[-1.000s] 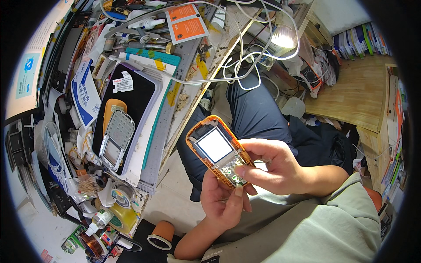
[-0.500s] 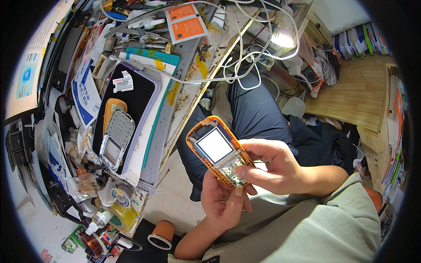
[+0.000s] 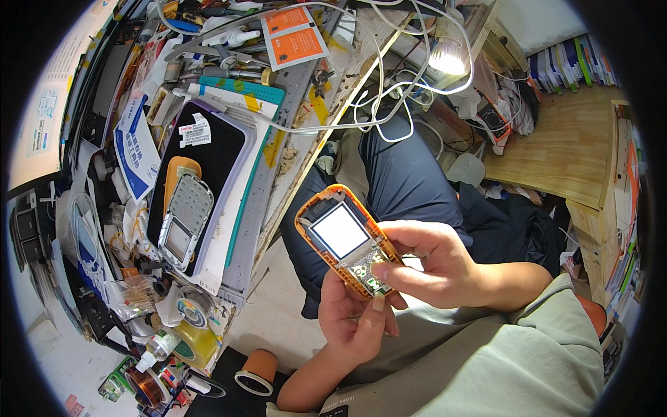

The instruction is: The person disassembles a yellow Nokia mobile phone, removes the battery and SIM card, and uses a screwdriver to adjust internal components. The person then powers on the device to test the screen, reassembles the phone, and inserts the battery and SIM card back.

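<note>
Handset (image 3: 347, 240) with an orange frame, front cover removed, held over the lap of the seated person, just off the edge of the cluttered workbench (image 3: 288, 118). Its long axis runs on a diagonal, from the top end at upper left, toward the bench, down to the bare keypad board at lower right, toward the body. The white screen faces up at the camera.

The left hand (image 3: 354, 323) lies under the lower end, palm up, fingers curled round the frame from below, with one fingertip lying against the lower edge of the board. The right hand (image 3: 434, 267) comes in from the right, across the axis; its thumb and forefinger are closed on the right edge of the handset near the keypad board, the other fingers folded behind. Both hands thus grip the same lower half, the right one above, the left one beneath; the screen end projects free of both.

On the bench, well apart to the left, a grey keypad cover (image 3: 184, 221) lies on an orange shell (image 3: 177, 174), both resting on a black mat (image 3: 215, 156). Their long axes run nearly upright in the view. The left hand is the nearer of the two to these parts. White cables (image 3: 389, 104) hang from the bench over the dark trousers (image 3: 403, 174); a roll of tape (image 3: 256, 372) stands on the floor below.
</note>
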Available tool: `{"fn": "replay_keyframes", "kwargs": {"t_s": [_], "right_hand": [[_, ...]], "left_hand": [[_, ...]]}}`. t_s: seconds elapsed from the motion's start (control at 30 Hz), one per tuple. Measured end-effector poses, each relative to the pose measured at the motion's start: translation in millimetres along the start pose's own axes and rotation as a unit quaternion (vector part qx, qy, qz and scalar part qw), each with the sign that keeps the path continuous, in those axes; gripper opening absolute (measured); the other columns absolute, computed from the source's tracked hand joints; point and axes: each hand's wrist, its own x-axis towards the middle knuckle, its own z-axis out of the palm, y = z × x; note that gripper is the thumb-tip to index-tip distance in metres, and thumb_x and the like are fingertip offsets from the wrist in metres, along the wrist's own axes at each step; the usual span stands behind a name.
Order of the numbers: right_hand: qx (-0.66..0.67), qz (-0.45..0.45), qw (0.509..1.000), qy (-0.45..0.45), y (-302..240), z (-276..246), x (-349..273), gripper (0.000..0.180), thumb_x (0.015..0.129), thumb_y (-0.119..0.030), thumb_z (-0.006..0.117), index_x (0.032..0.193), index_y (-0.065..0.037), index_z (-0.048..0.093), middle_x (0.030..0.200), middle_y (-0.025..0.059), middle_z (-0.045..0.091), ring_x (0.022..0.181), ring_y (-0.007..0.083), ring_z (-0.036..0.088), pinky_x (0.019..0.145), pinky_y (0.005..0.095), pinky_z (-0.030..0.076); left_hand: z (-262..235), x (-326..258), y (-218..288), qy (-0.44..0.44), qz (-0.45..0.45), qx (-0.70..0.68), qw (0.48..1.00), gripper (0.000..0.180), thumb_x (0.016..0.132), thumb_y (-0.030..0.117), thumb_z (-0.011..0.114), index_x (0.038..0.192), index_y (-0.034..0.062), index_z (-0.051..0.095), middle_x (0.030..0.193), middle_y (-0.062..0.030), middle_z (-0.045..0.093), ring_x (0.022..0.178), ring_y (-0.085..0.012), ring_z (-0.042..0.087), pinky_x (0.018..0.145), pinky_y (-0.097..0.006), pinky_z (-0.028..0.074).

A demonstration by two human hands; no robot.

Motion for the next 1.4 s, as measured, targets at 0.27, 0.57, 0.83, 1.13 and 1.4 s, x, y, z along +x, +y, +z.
{"fn": "replay_keyframes", "kwargs": {"t_s": [0.27,0.57,0.83,1.13,1.4], "right_hand": [[0.000,0.005,1.000,-0.002,-0.3,0.8,0.4,0.042,0.095,-0.001,0.062,0.134,0.009,0.050,0.106,0.0109,0.068,0.092,0.0107,0.064,0.075,0.0252,0.056],[-0.004,-0.006,1.000,-0.005,-0.2,2.1,1.4,0.043,0.095,0.000,0.061,0.135,0.009,0.050,0.105,0.0106,0.068,0.088,0.0097,0.063,0.070,0.0244,0.056],[0.000,-0.005,1.000,-0.007,0.2,2.2,0.8,0.044,0.095,0.000,0.061,0.136,0.010,0.049,0.105,0.0103,0.069,0.090,0.0096,0.063,0.072,0.0244,0.056],[-0.003,0.004,1.000,-0.007,0.5,2.1,-0.3,0.043,0.095,-0.001,0.062,0.135,0.010,0.050,0.107,0.0104,0.069,0.095,0.0110,0.063,0.081,0.0260,0.055],[0.003,0.011,1.000,-0.005,-0.1,0.8,-0.5,0.042,0.095,-0.001,0.062,0.134,0.010,0.051,0.108,0.0103,0.068,0.097,0.0118,0.064,0.085,0.0269,0.053]], "left_hand": [[-0.3,-1.0,-0.6,0.002,-0.002,-0.006,1.000,0.049,0.094,0.008,0.050,0.136,-0.0073,0.032,0.110,-0.0218,0.064,0.074,-0.0162,0.069,0.055,-0.022,0.058],[-2.6,-2.5,-1.2,-0.001,-0.004,-0.010,1.000,0.050,0.095,0.010,0.051,0.137,-0.0069,0.032,0.113,-0.0227,0.063,0.074,-0.0160,0.069,0.055,-0.023,0.058],[-2.9,-2.6,-1.4,-0.010,0.003,-0.012,1.000,0.050,0.095,0.010,0.052,0.138,-0.0062,0.032,0.118,-0.0236,0.062,0.075,-0.0150,0.069,0.055,-0.022,0.058],[-3.2,-3.3,-3.0,-0.009,0.009,-0.014,1.000,0.049,0.095,0.008,0.050,0.138,-0.0057,0.033,0.116,-0.0217,0.063,0.075,-0.0152,0.069,0.055,-0.022,0.058],[-2.9,-1.8,-2.7,-0.015,0.013,-0.005,1.000,0.050,0.094,0.007,0.049,0.139,-0.0060,0.032,0.116,-0.0219,0.063,0.075,-0.0156,0.069,0.055,-0.022,0.058]]}}
